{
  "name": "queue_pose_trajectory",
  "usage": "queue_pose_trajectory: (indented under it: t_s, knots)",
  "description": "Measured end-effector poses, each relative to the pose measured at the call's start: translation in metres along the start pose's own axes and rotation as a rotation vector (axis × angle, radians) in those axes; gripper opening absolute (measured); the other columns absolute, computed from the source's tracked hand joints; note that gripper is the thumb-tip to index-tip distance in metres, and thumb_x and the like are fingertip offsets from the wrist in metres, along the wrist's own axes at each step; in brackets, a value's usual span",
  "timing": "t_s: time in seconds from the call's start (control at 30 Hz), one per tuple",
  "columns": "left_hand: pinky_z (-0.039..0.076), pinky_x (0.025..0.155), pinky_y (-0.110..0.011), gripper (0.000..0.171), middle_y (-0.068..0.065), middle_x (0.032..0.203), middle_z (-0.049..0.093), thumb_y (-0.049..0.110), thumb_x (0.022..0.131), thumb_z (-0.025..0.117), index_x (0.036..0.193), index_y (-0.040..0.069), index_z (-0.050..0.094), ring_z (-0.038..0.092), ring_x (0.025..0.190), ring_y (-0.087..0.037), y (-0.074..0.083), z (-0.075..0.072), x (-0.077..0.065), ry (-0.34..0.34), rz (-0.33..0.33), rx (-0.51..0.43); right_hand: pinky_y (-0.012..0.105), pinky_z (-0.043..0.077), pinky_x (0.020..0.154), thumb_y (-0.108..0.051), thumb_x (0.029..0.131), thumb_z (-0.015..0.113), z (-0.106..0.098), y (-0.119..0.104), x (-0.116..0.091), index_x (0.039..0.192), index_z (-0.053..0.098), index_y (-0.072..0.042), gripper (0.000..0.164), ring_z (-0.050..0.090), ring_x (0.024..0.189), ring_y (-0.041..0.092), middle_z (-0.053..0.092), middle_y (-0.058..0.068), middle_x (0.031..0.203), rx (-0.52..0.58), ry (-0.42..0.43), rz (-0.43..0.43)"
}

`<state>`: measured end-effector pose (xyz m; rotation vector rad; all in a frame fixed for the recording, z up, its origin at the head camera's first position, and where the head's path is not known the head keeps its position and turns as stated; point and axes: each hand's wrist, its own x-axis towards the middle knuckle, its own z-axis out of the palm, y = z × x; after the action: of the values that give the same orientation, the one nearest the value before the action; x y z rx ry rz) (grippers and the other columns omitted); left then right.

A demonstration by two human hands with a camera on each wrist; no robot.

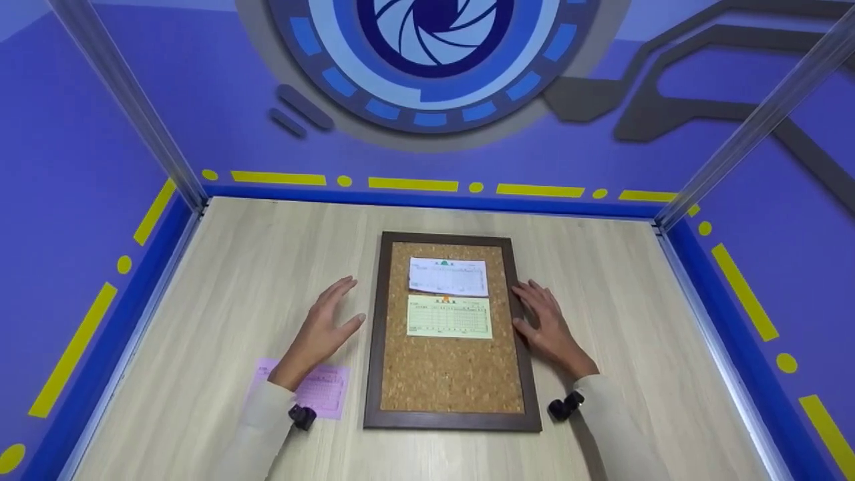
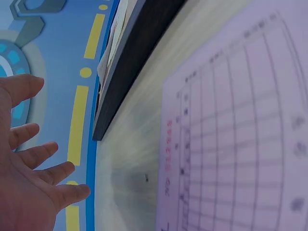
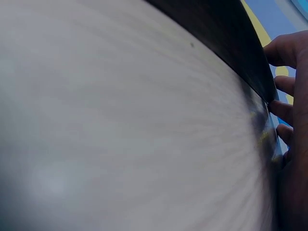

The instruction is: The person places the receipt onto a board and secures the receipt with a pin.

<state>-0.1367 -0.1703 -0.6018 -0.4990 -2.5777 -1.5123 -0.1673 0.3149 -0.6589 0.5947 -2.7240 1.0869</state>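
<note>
A cork board [image 1: 447,377] in a dark brown frame lies flat on the table. Pinned to its upper half are a white printed slip [image 1: 449,276], under a green pin, and a pale green slip [image 1: 449,318], under an orange pin. Left of the board my left hand [image 1: 319,337] hovers with its fingers spread, holding nothing. A purple printed slip [image 1: 324,393] lies on the table, partly beneath my left wrist in the head view. My right hand [image 1: 551,331] rests its fingertips against the frame's right side [image 3: 231,43], fingers loosely bent.
Blue walls [image 1: 427,153] with yellow markings enclose the pale wooden table [image 1: 614,294] at the back and both sides. Metal posts [image 1: 180,170] stand at the two back corners. A small black camera sits on each wrist.
</note>
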Motion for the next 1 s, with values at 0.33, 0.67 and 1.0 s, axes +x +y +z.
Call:
queue_pose_trajectory:
  t_s: [0.33,0.67,1.0]
  knots:
    - [0.034,0.126,-0.066,0.063,-0.026,0.165,0.049,0.008,0.100,0.080,0.157,-0.004,0.054,0.042,0.156,-0.049,-0.010,-0.014,-0.014,-0.001,-0.025,0.046,0.063,0.010,0.133,-0.028,0.102,0.072,-0.001,-0.001,-0.001,0.158,0.056,-0.001,0.065,0.029,0.163,0.047,0.049,0.025,0.167,-0.005,-0.014,0.037]
    - [0.033,0.125,-0.068,0.062,-0.029,0.164,0.049,0.005,0.099,0.080,0.155,-0.006,0.055,0.042,0.155,-0.052,-0.022,-0.030,-0.029,0.024,-0.060,0.073,0.064,0.010,0.133,-0.025,0.102,0.073,-0.003,-0.002,-0.001,0.159,0.055,-0.002,0.064,0.029,0.163,0.047,0.048,0.025,0.167,0.004,-0.015,0.050]
    - [0.030,0.127,-0.066,0.062,-0.028,0.166,0.048,0.006,0.099,0.080,0.155,-0.004,0.056,0.040,0.156,-0.052,-0.028,-0.040,-0.045,0.053,-0.141,0.084,0.064,0.009,0.133,-0.025,0.102,0.073,-0.002,-0.002,0.000,0.159,0.056,-0.003,0.063,0.030,0.163,0.048,0.048,0.025,0.167,0.003,-0.014,0.056]
